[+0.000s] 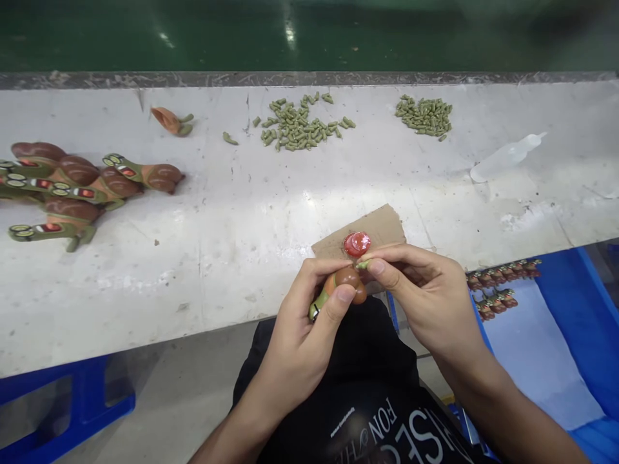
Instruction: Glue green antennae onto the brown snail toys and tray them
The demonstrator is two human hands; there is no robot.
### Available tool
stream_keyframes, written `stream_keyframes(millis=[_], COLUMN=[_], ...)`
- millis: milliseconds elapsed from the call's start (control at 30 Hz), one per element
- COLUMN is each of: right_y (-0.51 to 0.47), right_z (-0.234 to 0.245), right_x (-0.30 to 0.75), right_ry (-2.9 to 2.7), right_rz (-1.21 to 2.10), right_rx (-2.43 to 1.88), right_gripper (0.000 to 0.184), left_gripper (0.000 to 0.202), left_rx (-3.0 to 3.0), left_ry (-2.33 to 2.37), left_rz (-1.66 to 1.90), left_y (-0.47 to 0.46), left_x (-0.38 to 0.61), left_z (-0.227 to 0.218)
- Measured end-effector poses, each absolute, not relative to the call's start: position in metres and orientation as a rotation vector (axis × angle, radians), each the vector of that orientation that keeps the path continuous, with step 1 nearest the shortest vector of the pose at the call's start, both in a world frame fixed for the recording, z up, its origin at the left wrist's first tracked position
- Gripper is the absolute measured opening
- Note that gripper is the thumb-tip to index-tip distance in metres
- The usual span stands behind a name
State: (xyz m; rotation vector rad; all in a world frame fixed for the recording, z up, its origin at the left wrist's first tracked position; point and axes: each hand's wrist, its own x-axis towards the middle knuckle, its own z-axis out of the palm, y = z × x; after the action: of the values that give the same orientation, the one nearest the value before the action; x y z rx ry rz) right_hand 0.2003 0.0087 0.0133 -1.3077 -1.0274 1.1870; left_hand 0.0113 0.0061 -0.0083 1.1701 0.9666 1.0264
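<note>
Toy figure [336, 290] inside left-hand grip [300, 335]

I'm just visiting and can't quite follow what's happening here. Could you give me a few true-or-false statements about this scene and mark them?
1. The left hand holds a brown and green toy figure. True.
2. The right hand grips the plastic squeeze bottle. False: it pinches a small green piece, and the bottle lies away on the white bench.
3. A shiny red disc sits on a piece of cardboard. True.
4. The heaped green pieces lie on the floor. False: they lie on the bench.
5. More toy figures lie at the bench's left side. True.
</note>
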Motion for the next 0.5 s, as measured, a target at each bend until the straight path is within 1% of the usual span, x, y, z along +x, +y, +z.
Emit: stream_keyframes(millis=[167,300,500], right_y=[0.007,0.004,0.001], right_z=[0.015,0.020,0.030], right_x=[0.200,0.197,0.194], right_ry=[-1.046,-1.126,-1.270], right_rz=[1.166,1.083,0.972], right_rx=[-1.311,-1.332,-1.331], right_gripper=[0.007,0.010,0.014], left_gripper=[0.014,0.013,0.022], left_rx=[1.185,1.204,1.349], left_ry=[0.963,0.954,0.928], left_rz=[1.037,1.039,1.079], left_y=[0.005,0.003,0.002], left_x=[0.011,0.012,0.008], left_z=[-0.004,0.000,-0.001])
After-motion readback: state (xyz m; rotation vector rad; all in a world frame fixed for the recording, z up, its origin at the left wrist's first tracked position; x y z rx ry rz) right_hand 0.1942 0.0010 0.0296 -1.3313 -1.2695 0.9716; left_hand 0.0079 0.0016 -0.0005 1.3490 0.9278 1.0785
